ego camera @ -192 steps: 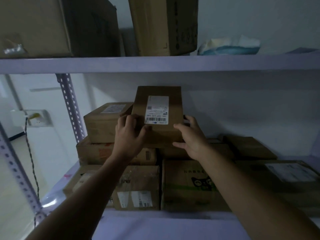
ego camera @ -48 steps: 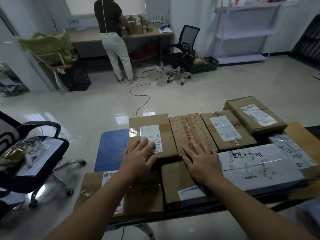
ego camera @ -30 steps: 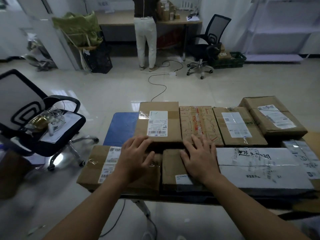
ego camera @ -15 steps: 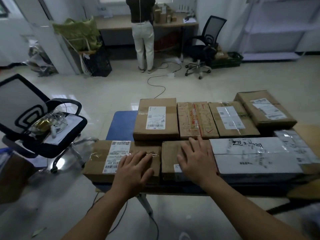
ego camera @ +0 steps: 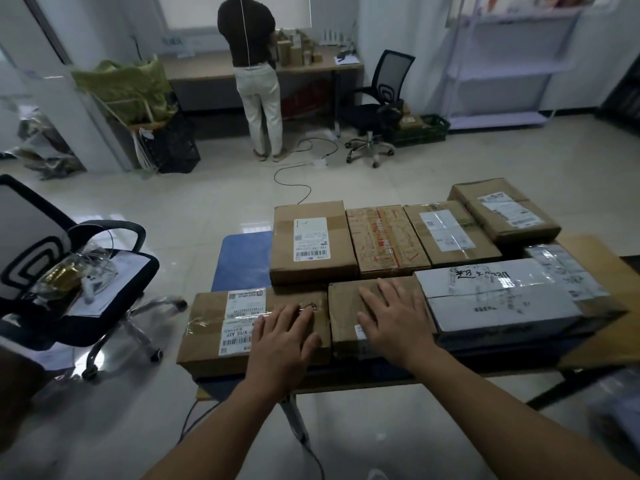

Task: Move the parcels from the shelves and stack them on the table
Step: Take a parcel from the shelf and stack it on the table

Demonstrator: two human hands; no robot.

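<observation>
- left hand: fingers straight, slightly spread, palm down on the front-left parcel. It grips nothing.
- right hand: same pose, fingers straight and fanned, flat on the small front parcel. It holds nothing.
- Key relation: the labelled parcel sits just past the left fingertips, one row further out, not touching them. Its long axis runs away from the person, roughly in line with the fingers.
- The left hand is nearer to it. The right fingertips point at the red-taped parcel beside it.
- The white parcel lies just outboard of the right little finger, long axis across the fingers.
- All of these rest on the table, side by side in two rows.
- Judgement: the placement looks done and both hands are free, so the next move is probably a straight pull-back toward the body and a return to the shelves. Any squaring-up of the labelled parcel is a short straight reach for the left hand.
</observation>
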